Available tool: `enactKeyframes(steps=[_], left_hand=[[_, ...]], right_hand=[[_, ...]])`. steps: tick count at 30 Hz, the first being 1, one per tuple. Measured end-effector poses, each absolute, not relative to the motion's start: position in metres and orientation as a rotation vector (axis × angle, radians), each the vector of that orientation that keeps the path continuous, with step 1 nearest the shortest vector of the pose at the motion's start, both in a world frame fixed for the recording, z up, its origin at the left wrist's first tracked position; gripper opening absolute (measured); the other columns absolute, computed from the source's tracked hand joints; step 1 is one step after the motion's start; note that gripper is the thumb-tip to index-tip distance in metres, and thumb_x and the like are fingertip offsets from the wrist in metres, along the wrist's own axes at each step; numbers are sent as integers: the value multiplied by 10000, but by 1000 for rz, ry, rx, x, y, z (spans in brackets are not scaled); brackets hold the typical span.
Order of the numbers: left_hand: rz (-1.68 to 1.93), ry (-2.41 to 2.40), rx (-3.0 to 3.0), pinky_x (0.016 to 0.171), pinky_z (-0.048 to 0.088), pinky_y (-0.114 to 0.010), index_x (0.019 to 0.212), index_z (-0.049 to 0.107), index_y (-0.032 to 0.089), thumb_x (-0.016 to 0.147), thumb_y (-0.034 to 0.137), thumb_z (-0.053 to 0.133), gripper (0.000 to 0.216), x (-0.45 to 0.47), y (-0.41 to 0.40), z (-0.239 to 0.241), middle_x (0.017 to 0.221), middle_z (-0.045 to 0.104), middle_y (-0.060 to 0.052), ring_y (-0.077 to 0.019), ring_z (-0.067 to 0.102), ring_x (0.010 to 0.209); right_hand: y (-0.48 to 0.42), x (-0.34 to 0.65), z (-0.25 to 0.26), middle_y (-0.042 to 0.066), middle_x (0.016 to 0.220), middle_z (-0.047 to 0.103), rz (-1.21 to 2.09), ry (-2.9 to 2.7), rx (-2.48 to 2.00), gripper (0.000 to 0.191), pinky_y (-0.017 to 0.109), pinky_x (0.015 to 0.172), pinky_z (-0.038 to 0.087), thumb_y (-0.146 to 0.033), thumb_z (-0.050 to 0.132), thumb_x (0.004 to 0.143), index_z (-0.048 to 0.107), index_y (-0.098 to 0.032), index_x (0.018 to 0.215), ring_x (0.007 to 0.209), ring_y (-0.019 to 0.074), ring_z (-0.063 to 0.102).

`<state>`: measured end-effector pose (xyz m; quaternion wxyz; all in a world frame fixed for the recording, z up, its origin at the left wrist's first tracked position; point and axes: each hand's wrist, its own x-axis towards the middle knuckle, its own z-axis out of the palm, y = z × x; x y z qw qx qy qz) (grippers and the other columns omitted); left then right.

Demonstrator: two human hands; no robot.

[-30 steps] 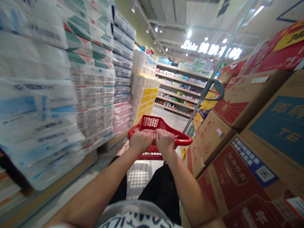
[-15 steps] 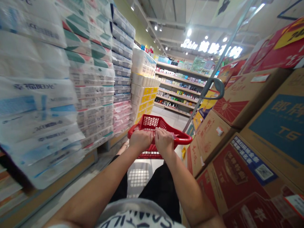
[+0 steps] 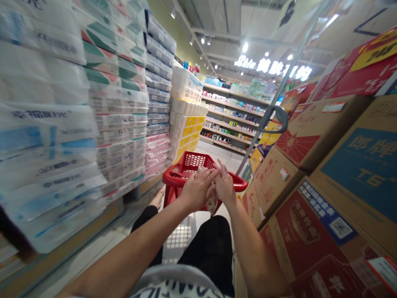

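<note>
A red plastic shopping cart [image 3: 170,180] with a honeycomb-holed basket stands in front of me. Close above its handle rail, my left hand [image 3: 196,191] is closed around a pale, crumpled, patterned thing [image 3: 211,202] hanging below the fingers; its kind is unclear. My right hand [image 3: 225,187] is against the fingertips of the left, its own fingers stretched out and apart, the index raised. The hands hide the middle of the rail and part of the basket.
Wrapped tissue packs [image 3: 116,107] are piled high along the left. Cardboard cartons [image 3: 294,136] are stacked on the right, with a slanting metal pole ending in a grey hook [image 3: 276,120] beside them. Shelves of small goods [image 3: 232,111] stand ahead on the tiled floor.
Both hands have come off the cart's rail and drawn together above it. A pale crumpled thing now shows between them. The cart sits slightly farther left in view.
</note>
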<state>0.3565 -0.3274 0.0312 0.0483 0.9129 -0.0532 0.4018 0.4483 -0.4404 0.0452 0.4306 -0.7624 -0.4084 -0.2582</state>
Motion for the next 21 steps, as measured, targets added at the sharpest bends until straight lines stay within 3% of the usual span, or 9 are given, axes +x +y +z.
enactKeyframes(steps=[6, 13, 19, 21], left_hand=[[1159, 8, 2907, 1077, 358, -449, 1361, 498, 147, 952, 299, 382, 452, 362, -331, 21, 1411, 531, -140, -291, 451, 1330], [1182, 118, 2876, 1064, 371, -409, 1337, 515, 141, 904, 188, 405, 450, 352, -317, 20, 1429, 519, -122, -258, 488, 1300], [1151, 111, 2896, 992, 402, -461, 1293, 540, 179, 913, 437, 473, 464, 346, -333, 25, 1401, 529, -170, -303, 544, 1207], [1123, 100, 2904, 966, 419, -471, 1296, 539, 198, 883, 447, 525, 483, 345, -333, 26, 1415, 514, -170, -315, 550, 1194]], right_hand=[[-460, 464, 17, 105, 1194, 683, -966, -1059, -2202, 346, 351, 939, 427, -263, 371, 1007, 640, -185, 1210, 1065, 213, 643], [-462, 458, 1, 90, 1208, 676, -1166, -1031, -2156, 363, 347, 900, 357, -307, 352, 1023, 648, -198, 1201, 1017, 206, 628], [-458, 460, -10, 101, 1127, 704, -1270, -909, -2060, 363, 367, 906, 357, -269, 351, 1009, 683, -184, 1129, 990, 212, 632], [-459, 462, -12, 102, 1131, 702, -1273, -928, -2052, 361, 367, 906, 361, -261, 350, 1005, 679, -188, 1134, 988, 209, 633]])
